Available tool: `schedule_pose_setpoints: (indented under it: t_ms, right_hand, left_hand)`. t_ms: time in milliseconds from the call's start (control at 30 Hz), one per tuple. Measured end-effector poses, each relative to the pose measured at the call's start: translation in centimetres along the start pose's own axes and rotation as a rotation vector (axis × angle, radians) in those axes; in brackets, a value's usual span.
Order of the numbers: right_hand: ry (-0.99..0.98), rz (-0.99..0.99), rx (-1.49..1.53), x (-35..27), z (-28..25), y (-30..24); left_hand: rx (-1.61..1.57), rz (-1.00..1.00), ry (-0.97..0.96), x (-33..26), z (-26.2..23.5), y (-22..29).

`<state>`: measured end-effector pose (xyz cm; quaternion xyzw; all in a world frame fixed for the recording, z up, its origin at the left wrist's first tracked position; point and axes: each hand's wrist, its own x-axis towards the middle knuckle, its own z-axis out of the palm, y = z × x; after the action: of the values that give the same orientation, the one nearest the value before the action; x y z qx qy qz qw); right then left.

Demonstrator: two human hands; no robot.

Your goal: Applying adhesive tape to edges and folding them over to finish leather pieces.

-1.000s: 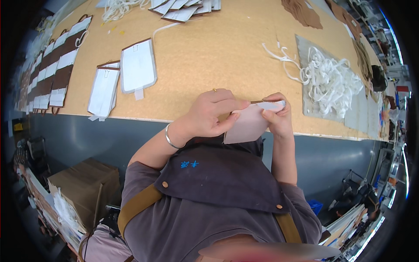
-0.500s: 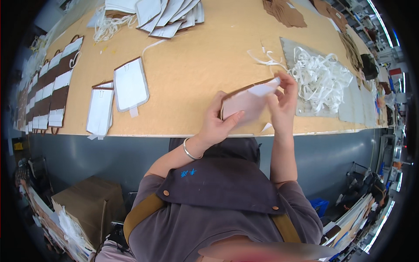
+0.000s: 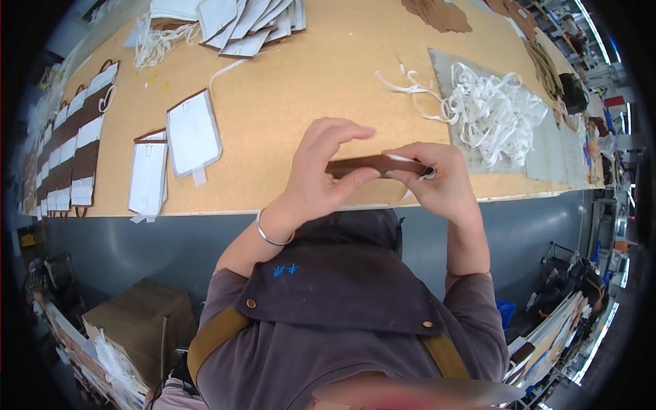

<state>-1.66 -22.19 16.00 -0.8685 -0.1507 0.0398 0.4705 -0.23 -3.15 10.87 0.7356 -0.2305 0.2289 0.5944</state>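
Observation:
A flat pouch-like piece with a brown edge (image 3: 361,165) is held between my hands, just above the table's near edge. It is turned nearly edge-on, so its white face is mostly hidden. My left hand (image 3: 316,166) steadies the left end with the thumb along its near side, while its index finger is raised and stretched over the top. At the other end, my right hand (image 3: 441,179) pinches the piece between thumb and fingers. A bit of white ribbon (image 3: 428,174) shows by the right fingers.
White ribbon lies heaped (image 3: 495,116) on a grey sheet (image 3: 443,72) at the right. Two white brown-trimmed panels (image 3: 194,133) lie left of centre. Rows of brown-and-white pieces (image 3: 89,157) line the far left. White panels are stacked (image 3: 249,27) at the back, and brown pieces (image 3: 441,15) lie back right.
The piece has tipped from showing its pale face to nearly edge-on. My right hand has come down from its upper corner to pinch its end, and my left index finger has lifted over it.

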Motion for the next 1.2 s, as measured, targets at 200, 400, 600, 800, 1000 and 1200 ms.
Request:
schedule_pose_setpoints:
  t_ms: [200, 400, 600, 800, 1000, 1200]
  right_hand:
    - [-0.146, -0.113, -0.13, 0.4, 0.0, -0.1]
    - [-0.214, -0.131, 0.028, 1.1, 0.1, -0.1]
    - [-0.366, 0.043, 0.419, 2.1, -0.5, 1.0]
    - [-0.425, 0.181, 0.533, 2.9, -0.8, 1.0]
    - [-0.409, 0.184, 0.536, 3.1, -0.5, 1.2]
    - [-0.446, 0.171, 0.505, 3.5, -0.4, 1.1]
  left_hand:
    - [-0.414, -0.132, -0.346, -0.4, -1.1, -0.9]
    - [-0.585, -0.248, -0.399, -1.2, -1.3, -2.2]
    - [-1.045, -0.427, -0.429, -2.0, -0.1, -4.3]
    - [-0.626, -0.266, -0.361, -0.5, -1.2, -1.8]
    - [-0.467, -0.223, -0.388, 0.3, -2.5, -1.2]
    - [-1.045, -0.699, -0.384, -1.1, -1.3, -2.5]
